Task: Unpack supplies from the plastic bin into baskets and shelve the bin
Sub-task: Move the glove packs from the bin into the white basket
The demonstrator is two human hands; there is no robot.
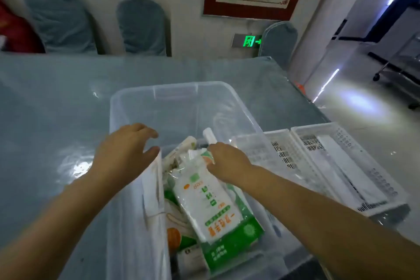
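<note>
Packets in green and white wrap [216, 207] fill the near half of the clear plastic bin [127, 107] on the table [45, 102]; right hand [227, 161] pinches one packet's top, left hand [125, 152] hovers, fingers loosely spread; two white baskets [318, 157] sit just right

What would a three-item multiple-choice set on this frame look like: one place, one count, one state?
1. Where do the white slotted plastic baskets sit relative to the clear plastic bin?
A. To its right
B. To its left
C. Stacked inside it

2. How many white baskets show?
A. One
B. Two
C. Four

3. What is the right hand doing?
A. Resting flat on the table
B. Gripping the top of the green-and-white pouch in the bin
C. Holding a basket

Key: 1 A, the baskets stand right of the bin on the blue covered table. 2 B, two sit side by side. 3 B, its fingers curl round the pouch's top, while the left hand hovers open.
</note>
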